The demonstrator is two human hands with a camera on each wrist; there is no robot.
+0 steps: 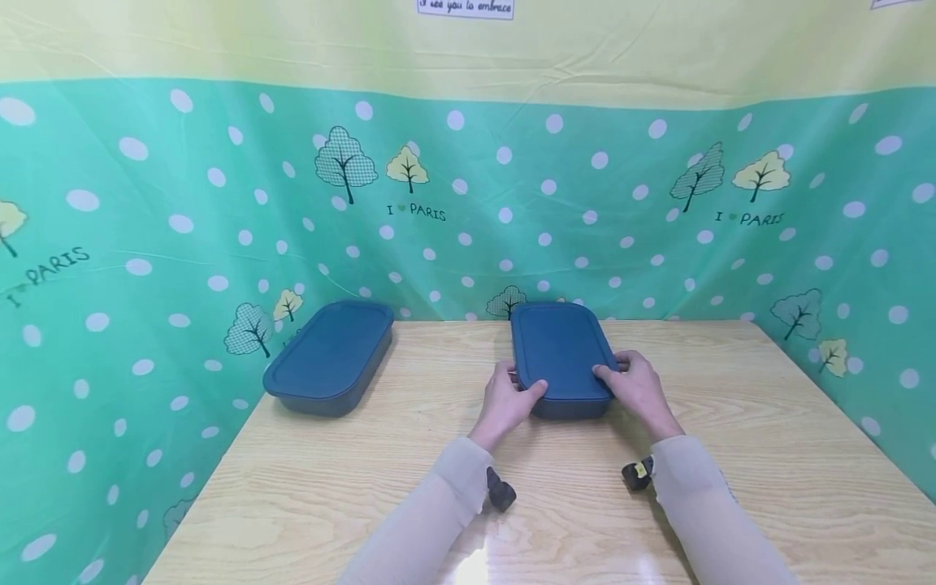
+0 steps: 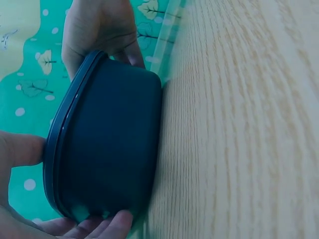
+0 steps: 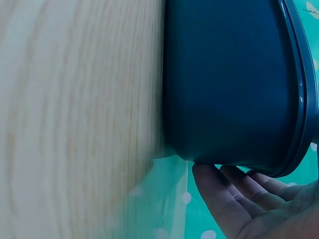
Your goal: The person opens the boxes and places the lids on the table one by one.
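A dark blue lidded food container (image 1: 561, 345) stands near the back edge of the wooden table, its lid on. My left hand (image 1: 506, 405) holds its left side, thumb on the lid's rim and fingers along the wall. On the opposite side, my right hand (image 1: 642, 396) grips it the same way, thumb on top of the lid. Both wrist views show the container's plain front wall (image 2: 109, 134) close against the tabletop; whether its base fully touches cannot be told. In the right wrist view, the right fingers (image 3: 219, 199) lie against the side wall.
A second dark blue lidded container (image 1: 332, 351) sits at the table's back left corner, angled. The light wooden table (image 1: 307, 496) runs back to a green and yellow patterned cloth (image 1: 439, 268), which also hangs along both sides.
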